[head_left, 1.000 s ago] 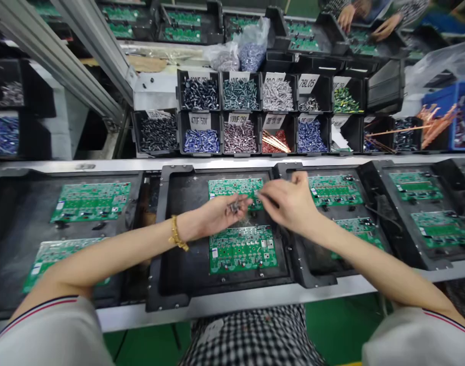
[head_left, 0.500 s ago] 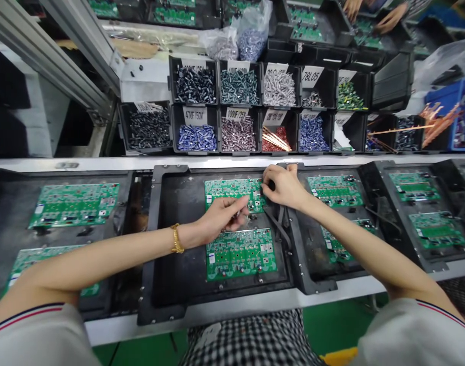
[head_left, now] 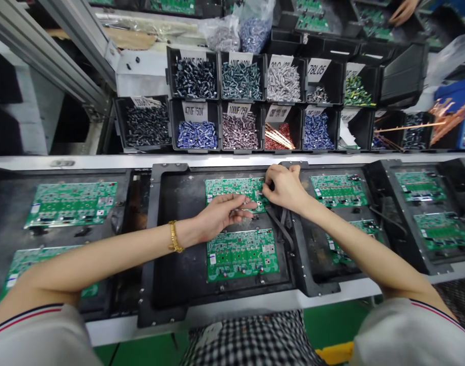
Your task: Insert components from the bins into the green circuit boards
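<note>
My left hand (head_left: 225, 216) is palm up over the lower edge of the upper green circuit board (head_left: 225, 186). Its fingers are half curled around small greyish electronic components (head_left: 248, 207), too small to tell apart. At that board's right end, my right hand (head_left: 284, 185) has thumb and forefinger pinched together close to the surface. Whatever lies between those fingertips is hidden. A second circuit board (head_left: 240, 256) lies below, in the same black tray (head_left: 179, 244). Both hands cover part of the upper board.
Labelled black bins (head_left: 196, 114) of loose components stand in two rows behind the metal rail (head_left: 217, 160). Neighbouring trays hold more circuit boards (head_left: 72, 203). Dark straps (head_left: 281, 223) lie at my tray's right side. Another person's hand (head_left: 404, 11) shows at the far right.
My left hand's fingers have spread from a tighter curl, showing the small components. My right hand stays pinched at the board's right end. The view has shifted slightly.
</note>
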A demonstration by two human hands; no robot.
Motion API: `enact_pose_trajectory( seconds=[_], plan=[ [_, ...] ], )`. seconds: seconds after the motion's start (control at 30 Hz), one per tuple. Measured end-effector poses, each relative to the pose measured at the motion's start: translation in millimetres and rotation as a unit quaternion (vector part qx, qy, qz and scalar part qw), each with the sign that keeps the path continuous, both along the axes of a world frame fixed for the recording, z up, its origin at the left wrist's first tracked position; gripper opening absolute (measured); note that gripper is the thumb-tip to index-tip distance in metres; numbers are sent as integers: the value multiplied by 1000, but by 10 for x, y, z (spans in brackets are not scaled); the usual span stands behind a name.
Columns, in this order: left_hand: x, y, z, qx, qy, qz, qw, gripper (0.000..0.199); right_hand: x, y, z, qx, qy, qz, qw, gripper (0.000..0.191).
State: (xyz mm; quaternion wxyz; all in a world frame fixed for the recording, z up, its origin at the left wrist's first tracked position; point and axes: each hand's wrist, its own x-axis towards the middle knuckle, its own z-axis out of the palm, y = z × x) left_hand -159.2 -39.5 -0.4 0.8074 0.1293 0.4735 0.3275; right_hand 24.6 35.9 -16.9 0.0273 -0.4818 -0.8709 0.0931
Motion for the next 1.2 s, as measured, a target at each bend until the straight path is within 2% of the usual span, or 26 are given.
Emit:
enact_pose_trajectory(
  seconds=[0.17, 0.23, 0.3, 0.43, 0.53, 0.6, 0.67, 0.73, 0.8, 0.83, 0.93, 1.0, 1.07, 1.1, 1.2],
  plan=[
    [-19, -3, -22, -24, -3, 34, 999, 15, 48, -12, 26, 8, 0, 34, 999, 14],
    [-6, 8, -5, -21, -24, 36, 999, 14, 51, -69, 91, 4, 40, 31, 999, 17],
    [19, 20, 25, 1, -42, 22, 999, 14, 32, -154, 179, -32, 121, 19, 992, 20],
    [92, 19, 68, 54, -37, -32, 997, 26, 14, -289, 349, -176, 299, 39, 937, 19],
    [166, 41, 63, 86, -31, -83, 992, 22, 127, -287, 449, -209, 359, 24, 909, 16],
    [241, 167, 66, 134, -4, -121, 984, 23, 262, -256, 511, -201, 370, 1, 907, 14],
    [356, 465, 99, 209, 63, -127, 968, 26, 396, -228, 560, -159, 381, -46, 910, 13],
    [509, 951, 167, 308, 162, -68, 935, 24, 483, -227, 580, -99, 384, -90, 914, 11],
    [663, 1550, 255, 441, 278, 30, 853, 25, 509, -265, 565, -74, 358, -76, 928, 11],
    [720, 1849, 296, 496, 312, 52, 809, 23, 509, -299, 548, -73, 333, -51, 939, 11],
    [718, 2540, 360, 566, 420, 55, 707, 24, 527, -428, 495, -64, 253, 7, 965, 13],
    [557, 2760, 337, 563, 495, 43, 660, 17, 581, -518, 473, -48, 227, 9, 973, 13],
    [328, 2828, 271, 533, 558, 17, 636, 10, 641, -601, 461, -51, 223, 7, 973, 11],
    [215, 2832, 232, 513, 579, 1, 634, 8, 658, -639, 457, -58, 225, 8, 973, 11],
    [-14, 2811, 124, 472, 582, -13, 662, 2, 628, -753, 450, -80, 231, 21, 969, 12]
  ],
)
